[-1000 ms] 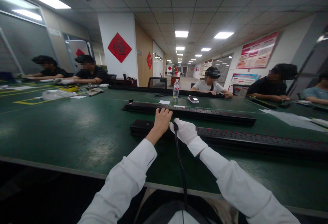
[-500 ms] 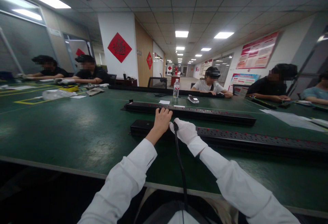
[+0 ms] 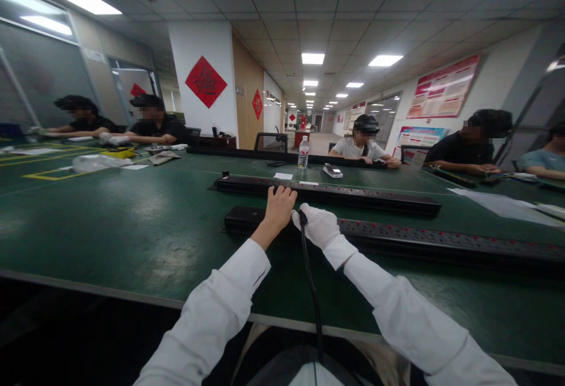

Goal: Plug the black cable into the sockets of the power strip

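Note:
My right hand (image 3: pixel 316 224), in a white knitted glove, grips a black plug (image 3: pixel 302 217). The plug's black cord (image 3: pixel 311 286) runs down over the table's near edge toward my lap. My bare left hand (image 3: pixel 281 202) is curled over the nearer long black power strip (image 3: pixel 406 233), its fingers bent at the strip's far side. This strip has a row of sockets with red marks on top. Whether the plug's pins sit in a socket is hidden by the glove. A second black power strip (image 3: pixel 366 196) lies just behind, roughly parallel.
On the green table (image 3: pixel 110 221) stand a water bottle (image 3: pixel 303 153) and a small white device (image 3: pixel 332 170). Another long black strip (image 3: pixel 247 155) lies along the far side. A plastic bag (image 3: pixel 99 163) is at left, white sheets (image 3: pixel 503 206) at right. Several people sit around.

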The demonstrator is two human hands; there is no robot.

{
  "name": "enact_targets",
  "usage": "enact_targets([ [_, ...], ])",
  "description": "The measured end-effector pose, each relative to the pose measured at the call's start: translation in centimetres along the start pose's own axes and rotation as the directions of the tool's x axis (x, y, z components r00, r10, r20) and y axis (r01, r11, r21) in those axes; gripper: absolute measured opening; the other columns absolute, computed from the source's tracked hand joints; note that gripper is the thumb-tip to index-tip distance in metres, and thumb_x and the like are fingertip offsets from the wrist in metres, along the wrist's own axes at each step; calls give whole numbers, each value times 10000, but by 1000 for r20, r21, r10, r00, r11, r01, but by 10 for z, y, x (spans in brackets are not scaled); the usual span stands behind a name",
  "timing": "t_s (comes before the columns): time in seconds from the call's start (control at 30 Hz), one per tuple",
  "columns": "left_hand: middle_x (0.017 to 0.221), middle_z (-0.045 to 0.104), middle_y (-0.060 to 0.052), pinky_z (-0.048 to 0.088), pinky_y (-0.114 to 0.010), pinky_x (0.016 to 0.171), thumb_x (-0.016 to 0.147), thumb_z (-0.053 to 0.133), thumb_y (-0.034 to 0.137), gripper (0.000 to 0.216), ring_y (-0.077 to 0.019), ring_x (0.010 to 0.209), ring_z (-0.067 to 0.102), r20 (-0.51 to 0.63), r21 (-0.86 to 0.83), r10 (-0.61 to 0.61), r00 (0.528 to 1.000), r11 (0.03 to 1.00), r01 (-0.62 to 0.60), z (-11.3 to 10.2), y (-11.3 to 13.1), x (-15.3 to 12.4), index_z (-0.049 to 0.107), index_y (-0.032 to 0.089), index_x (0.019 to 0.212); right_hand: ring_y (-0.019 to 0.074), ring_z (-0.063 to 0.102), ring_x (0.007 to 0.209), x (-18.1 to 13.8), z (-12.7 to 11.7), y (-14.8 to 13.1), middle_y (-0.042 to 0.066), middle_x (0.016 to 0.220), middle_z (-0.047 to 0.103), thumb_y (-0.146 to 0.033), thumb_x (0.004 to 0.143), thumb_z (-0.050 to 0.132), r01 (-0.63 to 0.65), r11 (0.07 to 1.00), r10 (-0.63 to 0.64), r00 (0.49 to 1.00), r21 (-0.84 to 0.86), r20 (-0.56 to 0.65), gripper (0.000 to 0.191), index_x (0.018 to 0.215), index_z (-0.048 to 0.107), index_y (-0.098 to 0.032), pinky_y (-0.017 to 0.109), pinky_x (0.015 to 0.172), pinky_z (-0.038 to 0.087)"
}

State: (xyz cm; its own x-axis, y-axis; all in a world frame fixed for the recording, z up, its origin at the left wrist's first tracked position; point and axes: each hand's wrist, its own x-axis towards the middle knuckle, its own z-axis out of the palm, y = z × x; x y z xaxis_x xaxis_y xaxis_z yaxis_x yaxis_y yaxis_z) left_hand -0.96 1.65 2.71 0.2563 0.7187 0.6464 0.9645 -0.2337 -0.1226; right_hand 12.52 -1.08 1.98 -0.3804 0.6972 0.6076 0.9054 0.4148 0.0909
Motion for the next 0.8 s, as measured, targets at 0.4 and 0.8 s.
enact_targets([
  [0.4, 994, 579, -88, 264, -435, 882, 761, 443, 72, 263, -246, 978, 447, 13, 12, 0, 1000, 1000, 0, 2, 0, 0, 540, 184, 979, 117, 566, 615, -1, -1, -1, 26, 724, 649, -445, 872, 268, 5, 1000, -5, 1000, 7, -10, 378, 814, 556, -207, 223, 516, 227],
  [0.8, 924, 603, -96, 268, -439, 872, 776, 395, 67, 262, -242, 958, 461, 6, 13, -4, 1000, 1000, 4, 3, -1, 0, 552, 182, 952, 123, 574, 632, 0, -1, -1, 28, 726, 651, -444, 869, 271, 2, 1000, -2, 1000, 0, -4, 378, 812, 560, -208, 223, 518, 231],
])
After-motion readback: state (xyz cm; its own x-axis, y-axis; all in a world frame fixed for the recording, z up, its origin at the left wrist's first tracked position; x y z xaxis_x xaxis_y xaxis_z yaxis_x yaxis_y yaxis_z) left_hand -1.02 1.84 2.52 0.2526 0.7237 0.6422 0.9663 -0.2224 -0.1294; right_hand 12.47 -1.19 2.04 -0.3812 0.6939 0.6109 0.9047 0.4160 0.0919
